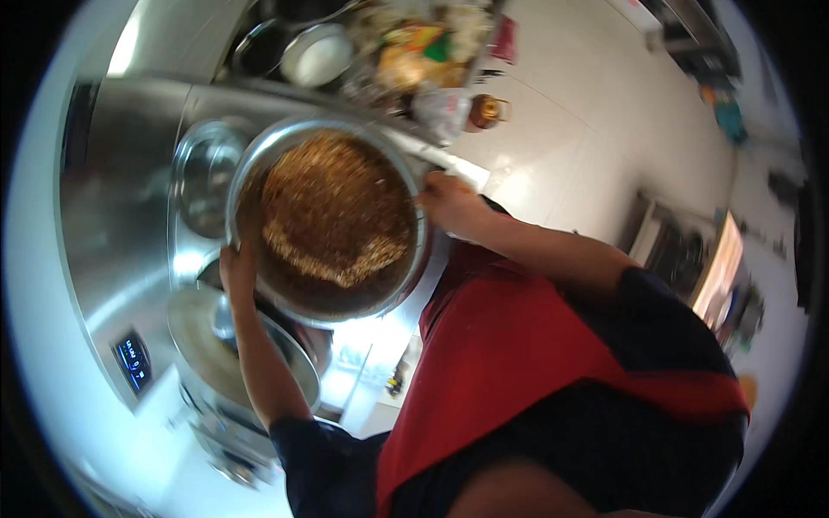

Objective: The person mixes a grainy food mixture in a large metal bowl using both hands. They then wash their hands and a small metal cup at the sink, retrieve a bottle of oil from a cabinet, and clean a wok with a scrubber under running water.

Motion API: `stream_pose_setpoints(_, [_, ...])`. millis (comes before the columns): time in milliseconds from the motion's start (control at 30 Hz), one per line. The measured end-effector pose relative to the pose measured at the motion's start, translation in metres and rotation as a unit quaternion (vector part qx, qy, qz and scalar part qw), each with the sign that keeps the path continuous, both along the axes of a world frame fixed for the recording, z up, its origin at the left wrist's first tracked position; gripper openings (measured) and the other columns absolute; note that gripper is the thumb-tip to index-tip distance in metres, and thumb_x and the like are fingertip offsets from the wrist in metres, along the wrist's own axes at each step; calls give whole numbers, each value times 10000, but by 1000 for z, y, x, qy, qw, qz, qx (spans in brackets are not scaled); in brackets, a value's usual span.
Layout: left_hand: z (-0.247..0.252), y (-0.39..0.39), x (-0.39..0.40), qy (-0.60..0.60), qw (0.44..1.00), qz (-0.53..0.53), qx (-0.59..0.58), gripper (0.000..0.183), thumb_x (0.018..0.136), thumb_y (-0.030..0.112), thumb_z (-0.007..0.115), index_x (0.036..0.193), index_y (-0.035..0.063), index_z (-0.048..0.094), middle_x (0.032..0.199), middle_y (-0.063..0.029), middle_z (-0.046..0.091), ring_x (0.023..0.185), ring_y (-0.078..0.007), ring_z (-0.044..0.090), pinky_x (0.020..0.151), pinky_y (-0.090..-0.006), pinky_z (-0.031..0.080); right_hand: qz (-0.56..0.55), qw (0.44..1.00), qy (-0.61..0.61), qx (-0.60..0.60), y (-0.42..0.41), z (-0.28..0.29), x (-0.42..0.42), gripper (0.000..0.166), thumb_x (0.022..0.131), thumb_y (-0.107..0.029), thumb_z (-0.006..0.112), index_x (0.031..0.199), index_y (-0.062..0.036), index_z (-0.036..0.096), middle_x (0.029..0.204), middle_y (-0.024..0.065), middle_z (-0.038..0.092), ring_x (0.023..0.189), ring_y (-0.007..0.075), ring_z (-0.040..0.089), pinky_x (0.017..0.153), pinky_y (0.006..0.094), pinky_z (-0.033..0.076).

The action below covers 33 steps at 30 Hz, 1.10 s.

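A large round metal bowl [421, 249] holds a reddish-brown, coarse, crumbly mixture [337, 207], with paler grains along its lower part. My left hand [238, 270] grips the rim at the bowl's lower left. At the right side, my right hand [450, 199] is closed at the rim, its fingers blurred. The bowl is over a stainless steel worktop or range, and what bears its weight is hidden. Left of it stands an empty-looking metal basin [210, 178], partly behind the bowl. A large pot's round lid [214, 343] lies below, partly hidden by my left forearm.
A control panel with a lit display [133, 362] is at the lower left. Above the bowl, a side counter carries a pot with white contents [317, 57], plastic bags [440, 110] and packets [414, 52]. A brown jar with a yellow cap [486, 112] stands beside them.
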<state>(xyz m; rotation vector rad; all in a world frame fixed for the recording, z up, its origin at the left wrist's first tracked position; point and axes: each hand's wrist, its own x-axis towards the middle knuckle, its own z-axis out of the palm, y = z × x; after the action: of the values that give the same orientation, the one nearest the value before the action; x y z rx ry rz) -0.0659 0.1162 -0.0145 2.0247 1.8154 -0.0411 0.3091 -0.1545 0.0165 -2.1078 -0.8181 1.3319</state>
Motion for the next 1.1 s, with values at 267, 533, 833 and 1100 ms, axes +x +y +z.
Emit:
stream_pose_setpoints(267, [80,-7,38,-40,999,-15,-25,380,861,282,701,862,-63,545,804,-113,511,770,-227,446,723,-397,424,-48,982,-82,161,-29,-31,19,271,844,-223,646,991,0,599,975,222,634,950,406,639,835,466,517])
stream_pose_setpoints(533, [189,-57,109,-83,995,27,-45,286,849,201,717,861,-45,572,818,-106,587,748,-190,518,673,-378,469,-104,977,-41,179,-104,57,50,322,826,-222,587,1046,11,618,1081,263,652,1078,394,623,913,427,512])
stream_pose_setpoints(833, [261,-111,166,448,816,-359,70,350,958,298,603,979,-50,633,973,-120,658,821,-243,625,694,-419,510,-66,969,-140,192,-247,244,131,265,790,-193,575,910,21,674,894,225,691,949,375,676,837,445,536])
stream_pose_setpoints(1100, [294,-231,442,-141,968,-106,-176,392,968,345,588,1003,-41,641,981,-112,658,839,-237,620,700,-414,508,-229,955,-72,172,-358,251,287,291,781,-218,599,856,39,713,840,217,710,808,367,705,710,453,559])
